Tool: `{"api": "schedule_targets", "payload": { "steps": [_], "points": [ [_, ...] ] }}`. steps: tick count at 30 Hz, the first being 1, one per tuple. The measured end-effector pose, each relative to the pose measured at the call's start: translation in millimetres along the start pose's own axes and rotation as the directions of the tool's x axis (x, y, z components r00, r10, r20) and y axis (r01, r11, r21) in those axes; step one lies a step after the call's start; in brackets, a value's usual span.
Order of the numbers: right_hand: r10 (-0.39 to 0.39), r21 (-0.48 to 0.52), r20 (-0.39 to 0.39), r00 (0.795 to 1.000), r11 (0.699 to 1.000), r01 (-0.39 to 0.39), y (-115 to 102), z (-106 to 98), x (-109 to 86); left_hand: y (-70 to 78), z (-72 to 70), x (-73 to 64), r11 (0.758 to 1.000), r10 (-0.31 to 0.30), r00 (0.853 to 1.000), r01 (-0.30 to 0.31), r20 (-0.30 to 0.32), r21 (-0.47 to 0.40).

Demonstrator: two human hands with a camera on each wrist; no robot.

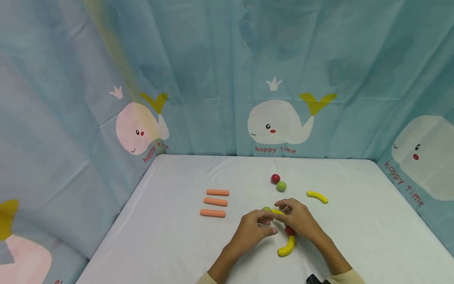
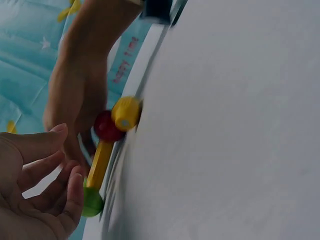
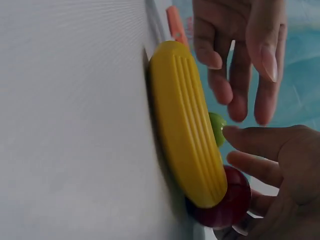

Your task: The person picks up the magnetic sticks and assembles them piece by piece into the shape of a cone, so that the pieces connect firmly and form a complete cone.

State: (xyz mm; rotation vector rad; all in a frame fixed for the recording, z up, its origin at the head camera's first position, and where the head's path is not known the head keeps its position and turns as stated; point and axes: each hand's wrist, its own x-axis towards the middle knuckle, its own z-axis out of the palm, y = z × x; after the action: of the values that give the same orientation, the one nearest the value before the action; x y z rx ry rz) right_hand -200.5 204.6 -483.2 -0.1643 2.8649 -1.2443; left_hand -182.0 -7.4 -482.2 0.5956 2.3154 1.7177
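Note:
A yellow toy banana lies with one end against a dark red ball, which is partly covered by my right hand. Beyond that ball, a second toy banana runs to a green ball, forming a bent row. My left hand hovers left of the row, fingers loosely bent and nothing in them; its fingertips overlap the green ball in the left wrist view. Over the red ball and second banana, the right hand has its thumb and fingers spread apart, gripping nothing.
Three orange sausage-shaped sticks lie stacked in parallel to the left. Farther back are a red ball touching a green ball, and another toy banana at right. Whale-print curtains border the white table.

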Motion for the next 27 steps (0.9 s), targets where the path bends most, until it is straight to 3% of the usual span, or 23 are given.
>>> {"api": "schedule_targets", "payload": {
  "steps": [4,9,16,22,27],
  "points": [
    [-0.093,-0.005,0.037,0.995,0.996,0.093,-5,4,7.9,0.9,8.9,-6.8,1.000,-0.019,0.998,0.020,0.067,-0.015],
    [-0.148,-0.013,0.099,0.984,0.989,0.150,-11,7,16.9,-0.1,15.7,-11.8,0.999,-0.045,0.992,0.042,0.115,0.032],
    [-0.152,-0.029,0.124,0.981,0.987,0.157,-13,8,22.3,1.3,22.0,-15.4,0.992,0.008,0.982,-0.031,0.188,0.123],
    [-0.053,-0.017,0.098,0.994,0.998,0.055,-10,6,22.0,3.4,17.1,-16.8,0.986,0.012,0.981,-0.043,0.194,0.159],
    [0.038,-0.022,0.072,0.997,0.999,-0.036,-5,-1,19.3,1.7,4.2,-16.1,0.979,-0.037,0.983,-0.001,0.181,0.204]
  ]
}}
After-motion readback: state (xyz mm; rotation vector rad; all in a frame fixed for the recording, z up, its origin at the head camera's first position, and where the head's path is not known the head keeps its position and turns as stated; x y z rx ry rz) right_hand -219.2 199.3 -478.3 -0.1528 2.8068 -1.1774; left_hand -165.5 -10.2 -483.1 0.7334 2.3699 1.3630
